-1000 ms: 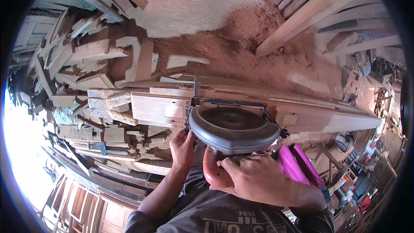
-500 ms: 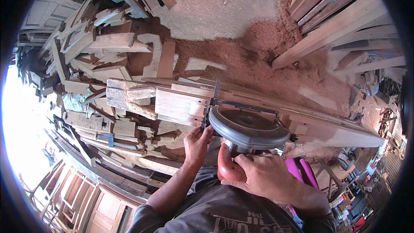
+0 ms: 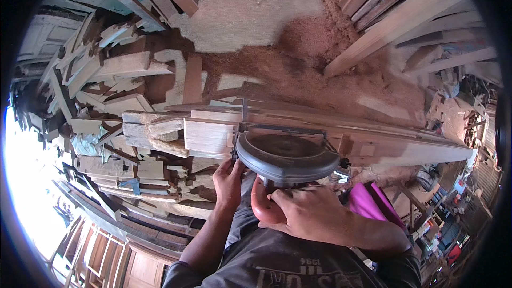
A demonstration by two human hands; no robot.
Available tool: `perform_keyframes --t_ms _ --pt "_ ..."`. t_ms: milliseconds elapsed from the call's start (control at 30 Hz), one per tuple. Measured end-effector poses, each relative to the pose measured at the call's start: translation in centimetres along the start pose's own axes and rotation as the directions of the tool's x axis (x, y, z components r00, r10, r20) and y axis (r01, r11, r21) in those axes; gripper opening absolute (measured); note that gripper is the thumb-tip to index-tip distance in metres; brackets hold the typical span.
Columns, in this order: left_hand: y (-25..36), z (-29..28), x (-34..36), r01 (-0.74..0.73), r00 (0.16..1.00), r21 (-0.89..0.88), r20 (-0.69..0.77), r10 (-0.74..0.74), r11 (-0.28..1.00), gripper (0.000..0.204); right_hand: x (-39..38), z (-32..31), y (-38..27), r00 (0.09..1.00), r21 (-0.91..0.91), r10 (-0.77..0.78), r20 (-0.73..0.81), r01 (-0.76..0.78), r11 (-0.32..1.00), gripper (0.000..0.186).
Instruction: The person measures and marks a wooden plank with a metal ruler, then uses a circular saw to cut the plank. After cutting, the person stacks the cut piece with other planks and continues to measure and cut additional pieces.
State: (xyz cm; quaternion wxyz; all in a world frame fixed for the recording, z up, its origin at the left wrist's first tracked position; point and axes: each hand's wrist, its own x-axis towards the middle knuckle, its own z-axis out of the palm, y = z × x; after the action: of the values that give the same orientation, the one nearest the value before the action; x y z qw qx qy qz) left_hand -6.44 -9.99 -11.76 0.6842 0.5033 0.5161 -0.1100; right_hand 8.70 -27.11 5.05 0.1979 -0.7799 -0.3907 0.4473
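A circular saw (image 3: 290, 160) with a grey rounded guard and an orange handle rests on a long pale wooden board (image 3: 211, 135). My right hand (image 3: 306, 208) is wrapped round the orange handle (image 3: 263, 205). At the saw's left end, the fingers of my left hand (image 3: 228, 181) pinch the front of its dark metal base, close to a thin upright guide bar (image 3: 245, 111). The guard hides the blade, and the saw covers the middle of the board.
Offcuts (image 3: 122, 66) lie heaped at the left, beside a rough thick timber block (image 3: 152, 130). Reddish sawdust (image 3: 304, 42) covers the floor beyond the board. Long beams (image 3: 394, 21) lean at the far right. Something magenta (image 3: 368, 202) is near my right forearm.
The view has shifted, so the surroundings sit further left. The saw and both hands also appear further left in the picture, both still gripping the tool.
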Motion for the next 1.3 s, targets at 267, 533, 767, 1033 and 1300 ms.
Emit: perform_keyframes --t_ms 267,533,767,1033,1300 --pt "0.4 -0.6 0.2 -0.015 0.999 0.014 -0.044 0.015 1.0 0.025 1.0 0.4 -0.4 0.993 -0.032 -0.083 -0.083 0.08 0.996 0.048" --pt "-0.2 -1.7 0.8 -0.023 0.999 -0.042 -0.037 0.021 0.999 0.026 1.9 0.4 -1.0 0.983 -0.008 -0.122 -0.136 0.122 0.993 0.049" --pt "0.2 -2.6 1.1 -0.012 1.0 -0.043 -0.023 0.011 0.999 0.027 2.2 1.1 -1.1 0.993 0.029 -0.082 -0.085 0.084 0.996 0.052" --pt "0.3 -3.1 1.6 -0.05 0.997 0.006 -0.052 0.05 0.999 0.026 2.9 2.3 -1.0 0.958 0.024 -0.163 -0.238 0.173 0.985 0.051" --pt "-0.6 -4.9 2.5 -0.128 0.991 0.101 -0.038 0.132 0.987 0.021 3.6 2.9 -1.7 0.976 0.029 -0.156 -0.151 0.162 0.986 0.047"
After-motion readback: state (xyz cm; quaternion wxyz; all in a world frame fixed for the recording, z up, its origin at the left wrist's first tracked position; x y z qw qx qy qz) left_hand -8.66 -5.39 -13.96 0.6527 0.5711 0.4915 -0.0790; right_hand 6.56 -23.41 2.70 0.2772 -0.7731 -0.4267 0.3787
